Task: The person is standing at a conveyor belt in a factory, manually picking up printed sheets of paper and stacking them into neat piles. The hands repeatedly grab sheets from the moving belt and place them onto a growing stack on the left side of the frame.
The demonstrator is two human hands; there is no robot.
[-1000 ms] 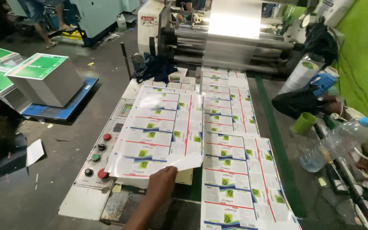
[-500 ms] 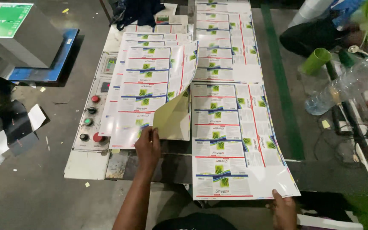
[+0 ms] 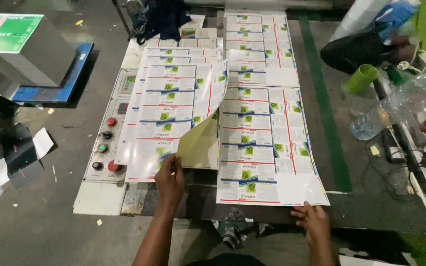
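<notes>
Looking down from my head camera, I see a dark table [image 3: 351,207] covered with large glossy printed sheets of green-and-white labels. My left hand [image 3: 169,180], at lower centre of the frame, pinches the bottom edge of a curling sheet [image 3: 173,106] that lies on a stack left of centre; its right side is lifted and folded over, showing a plain pale yellow back. My right hand [image 3: 312,222], at lower right, rests with fingers curled on the near edge of the flat sheet [image 3: 265,148] in the middle of the frame; I cannot tell whether it grips the sheet or only presses on it. Both sheets look thin, light and floppy, with a slick laminated face, so I judge they will bend and slide easily and could crease if pulled by one corner. The bare white margin along the near edge seems the best place to hold them, with both hands spread apart. To the left of the stack sits a control panel [image 3: 107,148] with red, green and black buttons. At right lie a clear plastic bottle [image 3: 395,106] and a green cup [image 3: 361,79].
</notes>
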